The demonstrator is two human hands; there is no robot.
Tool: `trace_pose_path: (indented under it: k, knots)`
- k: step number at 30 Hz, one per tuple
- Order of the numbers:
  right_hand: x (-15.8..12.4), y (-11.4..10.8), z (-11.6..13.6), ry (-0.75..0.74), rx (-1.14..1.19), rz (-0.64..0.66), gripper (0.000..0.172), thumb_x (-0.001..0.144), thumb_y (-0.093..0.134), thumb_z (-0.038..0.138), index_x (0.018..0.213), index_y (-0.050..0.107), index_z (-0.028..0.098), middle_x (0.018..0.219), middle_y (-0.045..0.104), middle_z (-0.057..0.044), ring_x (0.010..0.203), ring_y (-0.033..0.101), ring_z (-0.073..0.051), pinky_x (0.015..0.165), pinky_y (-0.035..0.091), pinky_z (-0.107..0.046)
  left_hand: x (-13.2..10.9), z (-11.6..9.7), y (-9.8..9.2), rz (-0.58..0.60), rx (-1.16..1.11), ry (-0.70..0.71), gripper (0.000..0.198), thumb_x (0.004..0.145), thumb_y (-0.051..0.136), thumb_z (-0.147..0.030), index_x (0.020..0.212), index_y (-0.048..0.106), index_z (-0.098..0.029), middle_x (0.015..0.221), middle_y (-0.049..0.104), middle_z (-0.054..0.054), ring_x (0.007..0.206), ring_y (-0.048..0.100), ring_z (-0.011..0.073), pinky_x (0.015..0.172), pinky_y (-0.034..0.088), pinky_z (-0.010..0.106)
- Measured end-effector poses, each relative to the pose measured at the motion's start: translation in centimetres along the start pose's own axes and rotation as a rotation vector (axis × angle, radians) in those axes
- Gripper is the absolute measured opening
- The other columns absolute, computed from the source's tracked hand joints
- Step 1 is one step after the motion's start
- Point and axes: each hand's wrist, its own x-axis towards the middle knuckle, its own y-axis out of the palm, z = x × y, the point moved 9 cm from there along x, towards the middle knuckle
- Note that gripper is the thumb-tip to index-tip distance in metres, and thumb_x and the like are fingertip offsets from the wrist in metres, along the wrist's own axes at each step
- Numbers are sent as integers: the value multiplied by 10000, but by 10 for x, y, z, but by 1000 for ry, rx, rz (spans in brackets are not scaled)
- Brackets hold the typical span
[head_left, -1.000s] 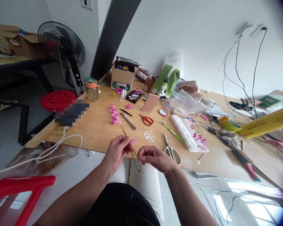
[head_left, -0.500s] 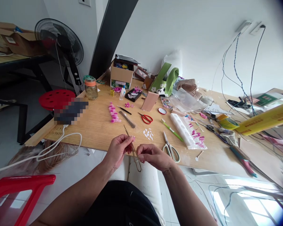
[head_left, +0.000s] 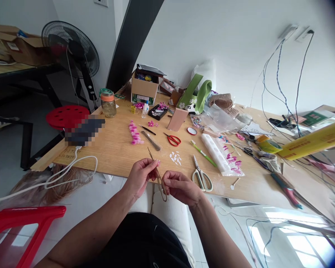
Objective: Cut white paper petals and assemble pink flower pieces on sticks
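Observation:
Over the front edge of the table, my left hand [head_left: 141,176] pinches a thin brown looped stem [head_left: 164,196], with its pointed end up and its bend hanging low. A small pink piece [head_left: 157,162] shows at the left thumb tip. My right hand [head_left: 182,187] has its fingers closed against the lower part of the stem; whether a fine thread is also between them is too small to tell. Just beyond lie white petal-shaped pieces [head_left: 175,158] and a brown bundle of thin strands [head_left: 150,140]. White-handled scissors [head_left: 202,178] rest right of my right hand.
Farther back on the table [head_left: 114,156] are red-handled scissors [head_left: 173,140], a pink fluffy strip [head_left: 134,133], a black tray [head_left: 158,112], a glass jar [head_left: 108,106] and a cardboard box [head_left: 144,87]. To the right lie a green toothbrush [head_left: 203,153] and a white roll [head_left: 216,152].
Both hands stay at the stem with nearly the same grip. My right hand has turned slightly, its fingers lifting a little. The view has shifted very slightly.

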Motion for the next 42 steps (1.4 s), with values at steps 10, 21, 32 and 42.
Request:
trace_pose_path:
  k: [10, 21, 32, 42]
  knots:
    - [-4, 7, -4, -34, 79, -12, 214, 680, 818, 272, 728, 652, 147, 597, 615, 11, 527, 524, -91, 536, 381, -230, -2, 0, 0, -4, -7, 8, 293, 612, 821, -343, 597, 616, -135, 532, 570, -19, 477, 464, 67, 469, 337, 203]
    - [-4, 7, -9, 26, 87, -31, 243, 630, 844, 286, 676, 652, 143, 563, 604, 12, 495, 516, -79, 526, 361, -212, -1, -7, -4, -43, 12, 54, 269, 622, 805, -331, 613, 622, -134, 559, 585, -18, 490, 493, 69, 487, 355, 207]
    - [-6, -3, -2, 39, -11, -109, 310, 589, 861, 344, 661, 639, 139, 596, 581, 4, 524, 499, -85, 550, 339, -230, 2, -16, -5, -90, 3, 187, 276, 658, 780, -324, 596, 576, -150, 551, 594, -17, 492, 480, 72, 490, 364, 210]
    - [-59, -21, 49, -590, -682, -698, 223, 861, 630, 409, 837, 625, 188, 766, 598, -23, 723, 519, -152, 672, 400, -293, 4, -33, -19, -187, 10, 330, 250, 692, 762, -304, 621, 566, -165, 523, 573, -34, 488, 499, 82, 509, 391, 219]
